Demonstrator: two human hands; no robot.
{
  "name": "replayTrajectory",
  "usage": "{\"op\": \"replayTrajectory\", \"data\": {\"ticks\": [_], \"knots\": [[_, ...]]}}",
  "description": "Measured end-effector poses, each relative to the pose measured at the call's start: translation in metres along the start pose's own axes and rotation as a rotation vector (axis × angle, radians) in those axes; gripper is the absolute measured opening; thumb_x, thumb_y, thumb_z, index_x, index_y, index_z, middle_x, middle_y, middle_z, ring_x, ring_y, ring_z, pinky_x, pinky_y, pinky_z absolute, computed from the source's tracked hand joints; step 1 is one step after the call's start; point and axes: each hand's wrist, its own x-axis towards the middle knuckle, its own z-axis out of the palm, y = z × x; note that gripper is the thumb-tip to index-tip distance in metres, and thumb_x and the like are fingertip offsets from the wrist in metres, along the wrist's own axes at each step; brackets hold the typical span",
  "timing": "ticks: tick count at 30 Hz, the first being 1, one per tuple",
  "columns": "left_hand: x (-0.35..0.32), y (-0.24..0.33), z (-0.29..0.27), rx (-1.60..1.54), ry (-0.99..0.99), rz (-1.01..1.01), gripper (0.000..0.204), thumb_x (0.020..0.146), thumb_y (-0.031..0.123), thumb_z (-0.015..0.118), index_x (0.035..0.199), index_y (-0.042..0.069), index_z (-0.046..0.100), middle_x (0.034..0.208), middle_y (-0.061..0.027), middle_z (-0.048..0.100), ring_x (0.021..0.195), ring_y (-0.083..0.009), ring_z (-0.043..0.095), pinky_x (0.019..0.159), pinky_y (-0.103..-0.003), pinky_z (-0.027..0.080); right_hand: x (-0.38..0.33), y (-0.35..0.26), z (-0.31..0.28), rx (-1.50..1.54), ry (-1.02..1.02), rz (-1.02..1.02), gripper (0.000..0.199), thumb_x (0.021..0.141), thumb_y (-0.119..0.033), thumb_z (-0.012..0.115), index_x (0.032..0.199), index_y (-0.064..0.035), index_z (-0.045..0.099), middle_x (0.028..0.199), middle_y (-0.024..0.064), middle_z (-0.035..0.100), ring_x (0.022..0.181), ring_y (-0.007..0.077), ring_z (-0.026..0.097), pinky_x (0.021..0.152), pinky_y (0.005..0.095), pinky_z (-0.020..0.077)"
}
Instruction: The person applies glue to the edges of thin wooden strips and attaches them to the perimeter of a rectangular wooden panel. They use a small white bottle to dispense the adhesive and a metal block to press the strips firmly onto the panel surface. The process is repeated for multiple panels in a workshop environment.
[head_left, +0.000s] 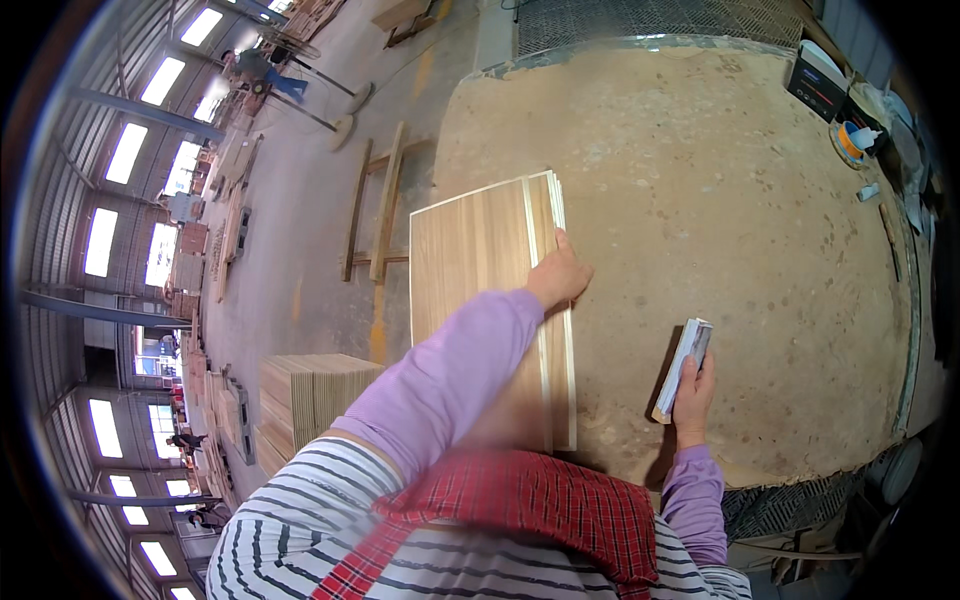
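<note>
A stack of flat wooden panels [470, 235] with pale edges lies in front of me, overhanging the table's left side. My left hand [560, 275] reaches across and grips the panels' right edge, its index finger stretched along the top. To the right, my right hand [693, 395] is closed around a long, narrow sanding block [686, 362] with a whitish-grey face and a pale wood-coloured end. The block is held apart from the panels, over the worn brown tabletop [760, 220]. My left thumb is hidden.
More panels [318, 395] are stacked low at the left. Beyond them stands a wooden frame [385, 205] on the floor. At the table's far right are a dark box [815, 85], an orange tape roll [850, 145] and a small bottle [864, 137]. A person [262, 75] works far off.
</note>
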Motion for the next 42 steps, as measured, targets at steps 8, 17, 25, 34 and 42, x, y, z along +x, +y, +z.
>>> {"op": "replayTrajectory", "data": {"ticks": [8,17,25,34,42], "knots": [[0.001,0.013,0.013,-0.765,-0.027,-0.082,0.087,0.092,0.010,0.049,0.145,0.008,-0.021,0.071,-0.0101,0.058,0.049,-0.0154,0.054,0.042,-0.030,0.045,-0.002,-0.006,-0.003,0.012,-0.020,0.109,0.045,0.096,-0.018,0.051,0.132,0.0078,0.042,0.117,0.0161,0.058,0.105,0.0209,0.055,0.093,0.0314,0.0422],[-0.010,0.018,0.015,-0.808,-0.039,-0.156,0.090,0.093,0.022,0.048,0.147,0.017,-0.024,0.084,-0.0129,0.064,0.060,-0.0175,0.060,0.045,-0.030,0.041,-0.002,-0.003,0.000,0.032,0.003,0.094,0.039,0.096,-0.018,0.050,0.126,0.0073,0.047,0.109,0.0139,0.059,0.100,0.0178,0.054,0.089,0.0298,0.0427],[-0.027,0.014,0.019,-0.871,-0.086,-0.132,0.085,0.095,0.018,0.048,0.146,0.007,-0.020,0.074,-0.0112,0.062,0.049,-0.0138,0.055,0.040,-0.026,0.039,-0.001,0.001,-0.001,-0.072,0.023,-0.001,0.039,0.099,-0.025,0.048,0.126,0.0033,0.048,0.104,0.0091,0.059,0.091,0.0138,0.053,0.083,0.0278,0.0438],[-0.105,-0.107,0.028,-0.577,0.261,0.100,0.055,0.091,0.017,0.057,0.141,0.004,0.036,0.095,-0.0101,0.062,0.082,-0.0171,0.059,0.074,-0.033,0.050,0.012,-0.009,-0.006,-0.150,0.051,0.147,0.058,0.093,-0.034,0.058,0.130,0.0085,0.044,0.117,0.0238,0.059,0.109,0.0302,0.057,0.094,0.0353,0.0424],[-0.137,-0.306,0.026,0.018,0.882,-0.421,0.054,0.081,0.021,0.068,0.128,0.003,0.049,0.117,-0.0175,0.055,0.109,-0.0305,0.053,0.092,-0.040,0.043,-0.032,-0.042,0.054,-0.750,-0.074,-0.348,0.062,0.082,-0.028,0.065,0.132,0.0032,0.044,0.130,0.0299,0.045,0.121,0.0452,0.042,0.101,0.0479,0.0364]]}}
